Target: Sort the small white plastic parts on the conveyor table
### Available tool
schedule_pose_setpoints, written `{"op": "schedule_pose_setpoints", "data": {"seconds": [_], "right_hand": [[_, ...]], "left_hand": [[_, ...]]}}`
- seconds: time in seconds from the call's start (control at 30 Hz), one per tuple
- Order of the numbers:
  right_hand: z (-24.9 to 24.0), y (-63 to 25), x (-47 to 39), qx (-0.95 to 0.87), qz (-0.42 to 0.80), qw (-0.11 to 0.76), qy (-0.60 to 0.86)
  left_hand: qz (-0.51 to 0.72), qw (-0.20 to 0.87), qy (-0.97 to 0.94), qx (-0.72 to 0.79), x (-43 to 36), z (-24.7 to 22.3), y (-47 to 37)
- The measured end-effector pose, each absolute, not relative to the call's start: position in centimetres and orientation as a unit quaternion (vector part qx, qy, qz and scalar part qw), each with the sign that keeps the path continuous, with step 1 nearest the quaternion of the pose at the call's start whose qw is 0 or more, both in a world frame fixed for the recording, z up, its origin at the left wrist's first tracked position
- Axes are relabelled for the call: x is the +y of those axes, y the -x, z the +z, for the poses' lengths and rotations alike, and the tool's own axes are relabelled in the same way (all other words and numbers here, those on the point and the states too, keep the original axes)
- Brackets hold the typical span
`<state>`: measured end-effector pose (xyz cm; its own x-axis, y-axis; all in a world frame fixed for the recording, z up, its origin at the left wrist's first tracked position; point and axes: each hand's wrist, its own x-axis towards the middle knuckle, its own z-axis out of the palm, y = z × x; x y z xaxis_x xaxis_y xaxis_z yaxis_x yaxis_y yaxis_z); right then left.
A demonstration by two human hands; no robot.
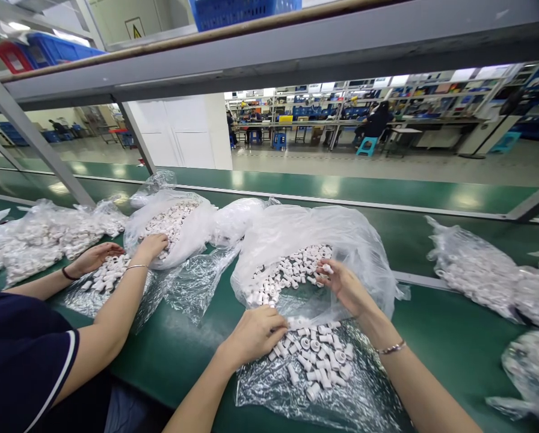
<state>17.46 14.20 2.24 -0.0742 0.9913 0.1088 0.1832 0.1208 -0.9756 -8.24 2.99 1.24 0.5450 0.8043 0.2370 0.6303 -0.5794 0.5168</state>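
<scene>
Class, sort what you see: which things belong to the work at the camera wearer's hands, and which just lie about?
In the work:
- white fitting in the right hand
- open bag of fittings
- loose pile by the left hand
- clear plastic beneath

Apparently just about:
- blue crate, overhead
- red crate
- turquoise stool
</scene>
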Motion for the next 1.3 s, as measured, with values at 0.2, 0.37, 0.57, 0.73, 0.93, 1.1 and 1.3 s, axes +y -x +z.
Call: {"op": "schedule_pose_setpoints", "data": {"seconds": [0.2, 0.37, 0.57, 0.73, 0.93, 1.1, 1.3], "right_hand": [[0.3, -17.3, 13.3, -0.729, 0.147, 0.304, 0.596], [-0.2, -17.1, 13.1, -0.751, 0.115, 0.241, 0.604], [3.5, -17.3, 13.3, -0.546, 0.506, 0.443, 0.499], [4.7, -18.4, 13.3, -0.522, 0.526, 0.466, 0.484], [2.7, -19.0, 13.3, -0.742, 0.135, 0.185, 0.63], [1.0, -18.5, 13.3, -0.761, 0.015, 0.09, 0.642], [3.1, -17.9, 12.8, -0.788, 0.149, 0.227, 0.553]], "left_hand": [[0.231, 0.197, -0.856, 0.418, 2.8, 1.2, 8.2], [0.232, 0.199, -0.854, 0.421, 2.9, 1.1, 8.2], [0.232, 0.192, -0.855, 0.422, 2.9, 1.0, 8.3], [0.234, 0.188, -0.855, 0.423, 2.9, 0.9, 8.3], [0.234, 0.187, -0.857, 0.421, 3.0, 0.9, 8.2], [0.23, 0.181, -0.859, 0.42, 2.9, 0.8, 8.2], [0.226, 0.177, -0.861, 0.421, 2.9, 1.0, 8.2]]}}
